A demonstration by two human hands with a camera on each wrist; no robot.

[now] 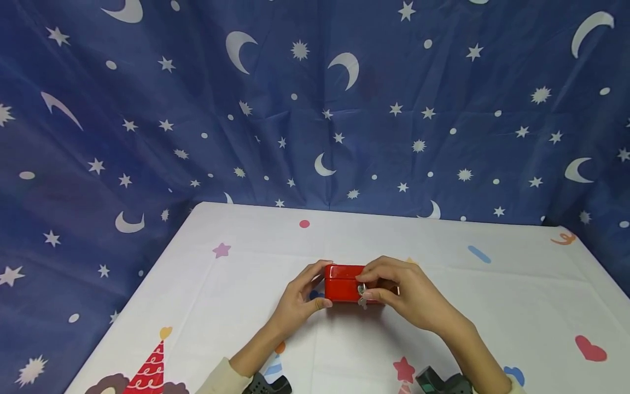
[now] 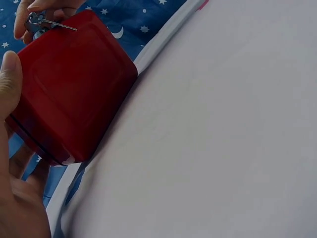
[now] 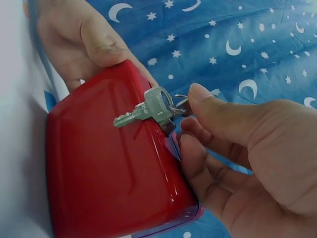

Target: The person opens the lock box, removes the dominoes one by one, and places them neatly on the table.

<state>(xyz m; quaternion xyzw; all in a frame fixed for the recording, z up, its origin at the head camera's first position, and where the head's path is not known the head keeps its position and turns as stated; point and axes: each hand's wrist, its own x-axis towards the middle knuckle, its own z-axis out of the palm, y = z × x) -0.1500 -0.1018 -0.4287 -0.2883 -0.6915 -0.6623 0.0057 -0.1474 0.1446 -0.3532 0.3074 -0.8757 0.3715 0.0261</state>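
A small red metal box (image 1: 340, 289) with a lid seam stands on the table. My left hand (image 1: 297, 300) grips its left end, thumb toward the near side and fingers around the far side. My right hand (image 1: 415, 295) is at the box's front, by the lock. In the right wrist view its thumb and index finger pinch the head of a key at the lock. A second silver key (image 3: 154, 106) hangs from the key ring (image 3: 174, 103) and lies across the red surface. The pinched key's blade is hidden.
A white cloth with printed shapes covers the table (image 1: 266, 241). Behind it hangs a blue curtain (image 1: 285, 98) with white moons and stars. Dark wrist-worn devices (image 1: 268, 384) show at the lower edge of the head view.
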